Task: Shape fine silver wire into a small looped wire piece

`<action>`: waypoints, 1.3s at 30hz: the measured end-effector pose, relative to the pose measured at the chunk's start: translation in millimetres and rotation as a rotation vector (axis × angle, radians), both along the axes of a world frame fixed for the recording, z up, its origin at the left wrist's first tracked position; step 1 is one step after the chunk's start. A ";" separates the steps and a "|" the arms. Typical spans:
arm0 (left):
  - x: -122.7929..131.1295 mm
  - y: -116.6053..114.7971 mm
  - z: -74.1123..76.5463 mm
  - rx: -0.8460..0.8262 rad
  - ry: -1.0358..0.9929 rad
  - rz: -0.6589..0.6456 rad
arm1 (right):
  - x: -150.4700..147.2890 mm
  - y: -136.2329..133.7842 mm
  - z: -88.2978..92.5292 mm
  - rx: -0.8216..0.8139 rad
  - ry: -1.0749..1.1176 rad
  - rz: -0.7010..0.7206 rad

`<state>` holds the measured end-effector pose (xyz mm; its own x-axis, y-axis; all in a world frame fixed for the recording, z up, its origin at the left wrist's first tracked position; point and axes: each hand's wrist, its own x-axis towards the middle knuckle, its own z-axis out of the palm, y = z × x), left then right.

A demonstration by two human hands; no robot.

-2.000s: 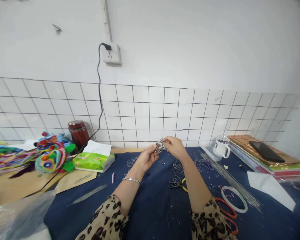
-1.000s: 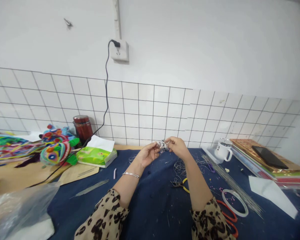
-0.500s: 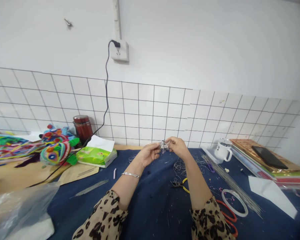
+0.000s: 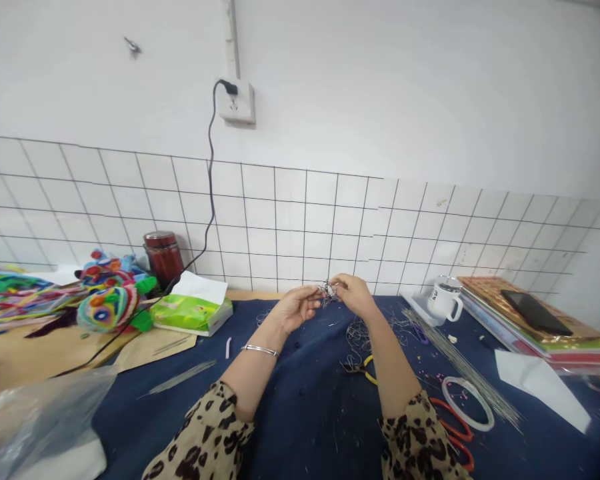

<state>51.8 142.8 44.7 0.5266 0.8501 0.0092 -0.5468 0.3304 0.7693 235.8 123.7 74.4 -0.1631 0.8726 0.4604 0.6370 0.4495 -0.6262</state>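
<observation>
Both hands' (image 4: 294,308) (image 4: 353,295) grips pinched on one small, seemingly beaded silvery wire tangle (image 4: 327,289).

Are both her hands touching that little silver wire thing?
Touching. The head view shows the left hand and right hand pinching the wire piece from either side.

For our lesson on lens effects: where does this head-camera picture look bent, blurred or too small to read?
Head view: tile lines bow outward; the plastic bag at lower left is blurred; the wire piece between left hand and right hand is too small to read; lighting even.
</observation>
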 end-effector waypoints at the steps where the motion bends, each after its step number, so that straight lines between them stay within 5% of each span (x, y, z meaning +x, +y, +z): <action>1: 0.6 0.1 0.0 -0.007 -0.003 0.002 | -0.1 0.3 -0.4 0.006 -0.009 -0.003; 28: 2.5 1.2 -4.0 0.018 -0.110 0.150 | 2.7 7.4 -5.6 -0.120 0.171 0.004; 39: 14.4 -4.0 -12.4 -0.060 -0.051 0.088 | -0.7 6.6 -4.9 -0.113 0.168 -0.004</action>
